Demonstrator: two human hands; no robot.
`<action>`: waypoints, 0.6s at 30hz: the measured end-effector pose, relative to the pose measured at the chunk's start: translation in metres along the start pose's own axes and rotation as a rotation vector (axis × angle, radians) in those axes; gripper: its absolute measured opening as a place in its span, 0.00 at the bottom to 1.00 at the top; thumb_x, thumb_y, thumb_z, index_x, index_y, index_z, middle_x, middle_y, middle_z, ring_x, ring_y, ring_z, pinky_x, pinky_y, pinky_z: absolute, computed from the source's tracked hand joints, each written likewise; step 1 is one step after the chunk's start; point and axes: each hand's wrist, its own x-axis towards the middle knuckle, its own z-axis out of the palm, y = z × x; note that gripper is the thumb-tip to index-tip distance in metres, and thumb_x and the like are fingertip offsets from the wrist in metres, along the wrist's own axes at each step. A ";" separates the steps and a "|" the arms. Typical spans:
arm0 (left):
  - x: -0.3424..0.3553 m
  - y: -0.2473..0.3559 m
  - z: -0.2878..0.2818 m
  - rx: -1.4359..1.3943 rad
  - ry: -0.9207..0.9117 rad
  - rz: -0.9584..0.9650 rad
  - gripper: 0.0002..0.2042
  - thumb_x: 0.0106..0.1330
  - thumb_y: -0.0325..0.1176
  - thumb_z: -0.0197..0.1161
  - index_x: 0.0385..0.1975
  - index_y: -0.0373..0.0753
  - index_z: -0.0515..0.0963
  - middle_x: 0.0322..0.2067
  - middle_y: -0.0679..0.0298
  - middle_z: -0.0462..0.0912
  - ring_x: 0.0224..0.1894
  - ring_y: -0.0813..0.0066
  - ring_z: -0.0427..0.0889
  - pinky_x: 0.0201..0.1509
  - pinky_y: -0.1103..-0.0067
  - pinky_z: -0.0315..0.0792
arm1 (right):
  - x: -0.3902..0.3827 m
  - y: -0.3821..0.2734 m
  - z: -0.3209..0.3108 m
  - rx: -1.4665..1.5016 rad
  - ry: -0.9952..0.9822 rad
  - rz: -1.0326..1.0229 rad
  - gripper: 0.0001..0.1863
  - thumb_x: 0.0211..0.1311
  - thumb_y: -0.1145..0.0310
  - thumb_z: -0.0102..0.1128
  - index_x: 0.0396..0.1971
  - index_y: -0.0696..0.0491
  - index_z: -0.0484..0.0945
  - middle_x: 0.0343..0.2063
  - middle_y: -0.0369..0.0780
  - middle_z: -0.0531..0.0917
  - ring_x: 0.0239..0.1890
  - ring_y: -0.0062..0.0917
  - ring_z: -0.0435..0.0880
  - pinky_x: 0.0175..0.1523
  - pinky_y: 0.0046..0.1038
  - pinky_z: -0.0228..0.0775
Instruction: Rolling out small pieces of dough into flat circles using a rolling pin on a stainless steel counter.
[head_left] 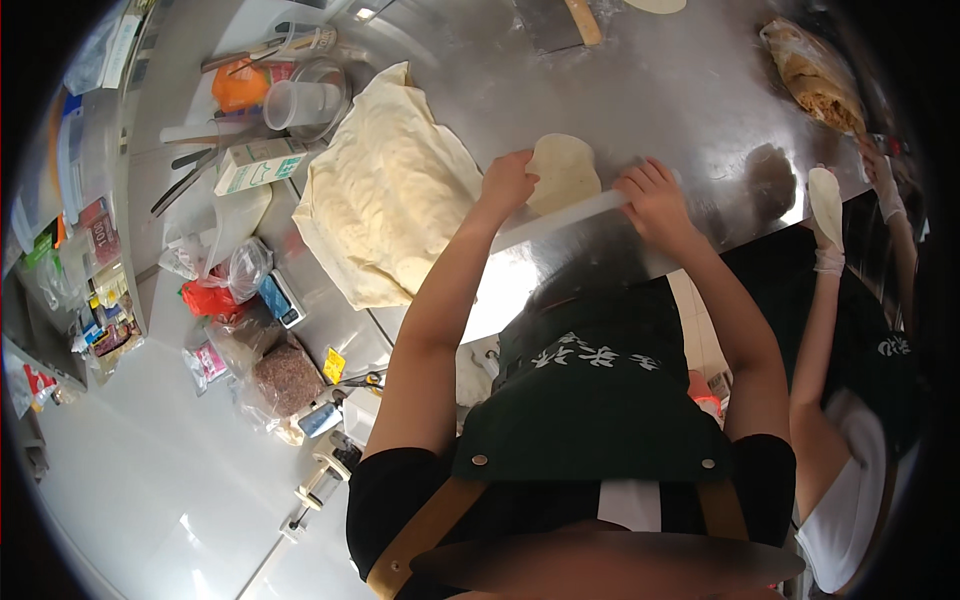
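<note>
A flat oval of pale dough (565,165) lies on the steel worktop (680,90). My left hand (508,182) has its fingers curled closed on the dough's left edge. My right hand (648,195) rests with bent fingers on a white rolling pin (570,213), which lies along the near side of the dough. To the left of my left hand, a large cream-coloured sheet (375,190) with uneven folds covers part of the counter; I cannot tell whether it is cloth or dough.
A co-worker's gloved hand (828,255) holds dough (826,200) at right, beside a bag of filling (815,75). Containers (300,105), a carton (258,165), bags (250,270) and a small scale (281,298) crowd the left. A wooden-handled tool (580,20) lies at the back.
</note>
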 end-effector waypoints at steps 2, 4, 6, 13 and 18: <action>0.004 -0.001 0.004 -0.049 0.024 0.033 0.16 0.50 0.32 0.64 0.39 0.36 0.77 0.35 0.49 0.80 0.40 0.50 0.77 0.44 0.67 0.71 | 0.012 0.009 0.014 0.026 -0.019 -0.001 0.19 0.42 0.67 0.66 0.37 0.54 0.73 0.37 0.39 0.75 0.45 0.34 0.72 0.60 0.39 0.57; 0.007 0.001 0.006 -0.099 0.049 0.061 0.15 0.49 0.32 0.64 0.39 0.36 0.77 0.35 0.49 0.80 0.40 0.51 0.78 0.44 0.67 0.71 | 0.024 0.008 0.026 0.056 -0.040 -0.005 0.20 0.44 0.65 0.65 0.39 0.54 0.73 0.39 0.40 0.75 0.47 0.35 0.72 0.61 0.40 0.56; 0.012 0.002 0.009 -0.292 0.013 -0.052 0.15 0.49 0.32 0.63 0.37 0.35 0.78 0.34 0.50 0.80 0.38 0.53 0.79 0.43 0.69 0.72 | 0.034 0.003 0.039 -0.076 0.183 0.130 0.22 0.50 0.61 0.61 0.44 0.56 0.72 0.47 0.43 0.73 0.54 0.37 0.68 0.62 0.41 0.54; 0.031 0.003 0.007 -0.379 -0.015 -0.114 0.17 0.46 0.37 0.66 0.34 0.35 0.80 0.30 0.52 0.81 0.33 0.58 0.80 0.38 0.74 0.73 | 0.067 0.007 0.055 -0.259 0.036 0.273 0.25 0.55 0.61 0.55 0.52 0.58 0.67 0.58 0.45 0.66 0.62 0.36 0.61 0.64 0.42 0.51; 0.038 0.010 -0.002 -0.036 -0.152 -0.020 0.16 0.45 0.38 0.67 0.33 0.37 0.80 0.31 0.53 0.81 0.36 0.57 0.80 0.40 0.70 0.73 | 0.090 0.013 0.062 -0.265 0.128 0.276 0.29 0.57 0.63 0.52 0.58 0.57 0.61 0.60 0.45 0.63 0.64 0.37 0.58 0.65 0.42 0.49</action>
